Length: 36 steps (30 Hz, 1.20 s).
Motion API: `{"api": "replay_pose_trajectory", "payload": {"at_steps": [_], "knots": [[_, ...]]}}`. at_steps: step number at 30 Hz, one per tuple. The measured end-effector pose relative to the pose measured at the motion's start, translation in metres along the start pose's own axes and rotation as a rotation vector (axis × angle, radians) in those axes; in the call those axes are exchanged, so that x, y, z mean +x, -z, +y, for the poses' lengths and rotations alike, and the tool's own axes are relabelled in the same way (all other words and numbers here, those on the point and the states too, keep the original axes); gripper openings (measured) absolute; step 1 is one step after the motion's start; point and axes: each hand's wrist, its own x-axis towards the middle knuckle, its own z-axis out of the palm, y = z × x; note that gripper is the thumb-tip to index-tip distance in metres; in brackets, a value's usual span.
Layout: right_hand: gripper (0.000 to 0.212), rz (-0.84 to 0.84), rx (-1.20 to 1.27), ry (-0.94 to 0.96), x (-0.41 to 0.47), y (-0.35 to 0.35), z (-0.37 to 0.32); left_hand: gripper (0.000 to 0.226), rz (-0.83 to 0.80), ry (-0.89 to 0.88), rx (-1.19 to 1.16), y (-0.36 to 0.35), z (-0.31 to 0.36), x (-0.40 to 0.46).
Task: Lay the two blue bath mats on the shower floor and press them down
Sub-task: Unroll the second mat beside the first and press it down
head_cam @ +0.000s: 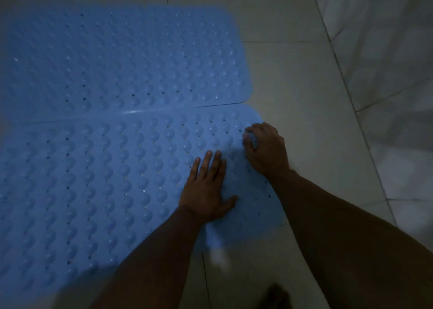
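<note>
On the pale tiled shower floor [293, 79] two blue bath mats lay side by side, their long edges meeting along a seam that ran across the middle of the view. The far mat [121, 58] stretched flat towards the top left, its rounded corner ending short of the tiled wall [386, 51] on the right. The near mat [82, 180] lay closer to the person, covered in raised bumps and small drain holes, with its rounded end pointing towards that wall.

Both hands were on the right end of the near mat. The left hand [207, 189] rested palm down with its fingers straight and close together and the thumb spread to the side, flat against the bumps. Just beside it, the right hand [267, 147] sat near the mat's far right corner with its fingers curled downward, fingertips touching the surface; whether they pinched the mat or merely pressed on it could not be told. Both bare forearms reached in from the lower edge.
</note>
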Motion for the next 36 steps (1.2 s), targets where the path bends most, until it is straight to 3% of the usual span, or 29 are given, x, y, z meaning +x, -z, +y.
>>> {"api": "replay_pose_trajectory", "payload": {"at_steps": [2,4,8,12,21,30,36], "knots": [[0.029,0.04,0.01,-0.018,-0.002,0.005,-0.009,0.096,-0.096,0.011,0.001,0.016,0.0,0.005],[0.032,0.025,-0.004,-0.023,-0.01,0.006,-0.018,0.08,-0.099,0.042,-0.019,0.032,0.001,0.009],[0.06,-0.199,-0.153,-0.07,-0.06,-0.014,-0.023,0.06,0.227,0.143,-0.051,0.042,-0.007,0.012],[0.078,-0.311,-0.24,-0.094,-0.104,-0.03,-0.015,0.055,0.307,0.195,-0.042,0.036,-0.009,0.01],[0.082,-0.25,-0.26,-0.104,-0.107,-0.033,-0.016,0.047,0.398,0.125,-0.04,0.02,-0.022,0.005],[0.094,-0.443,-0.101,-0.147,-0.098,-0.02,-0.014,0.044,0.423,0.131,0.007,0.028,-0.013,0.003],[0.087,-0.324,-0.123,-0.152,-0.12,-0.006,-0.019,0.042,0.425,0.108,0.001,0.038,-0.002,-0.004]]}}
